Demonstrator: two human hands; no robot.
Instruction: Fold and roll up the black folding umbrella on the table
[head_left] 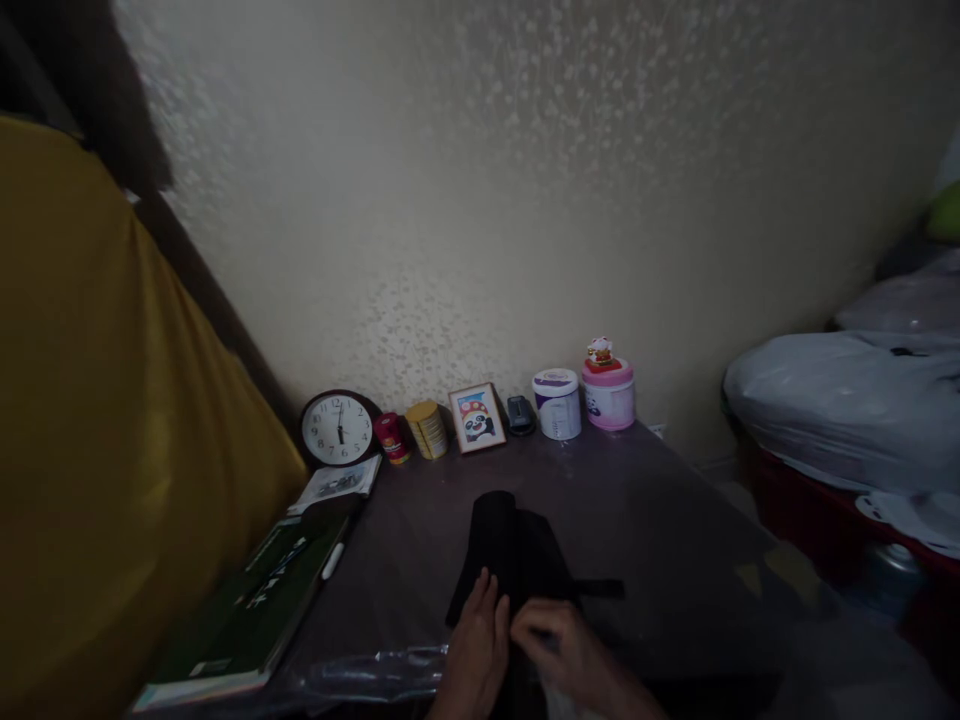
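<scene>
A black folded cloth item (495,540) lies on the dark table (652,510) in front of me, and a narrow black strap sticks out from its right side. Its exact kind is hard to tell in the dim light. My left hand (477,630) rests on its near left part, with the fingers stretched out flat and close together. Beside it, my right hand (559,640) has its fingers curled, thumb and forefinger pinching the cloth at the near edge. The fingertips are partly hidden in shadow.
Along the wall stand a clock (337,430), a red can (392,438), a yellow-lidded container (427,430), a panda picture (478,417), a stapler-like object (520,415) and two tubs (557,405). A green book (262,590) with a white pen (333,561) lies left, near a yellow cloth (112,420).
</scene>
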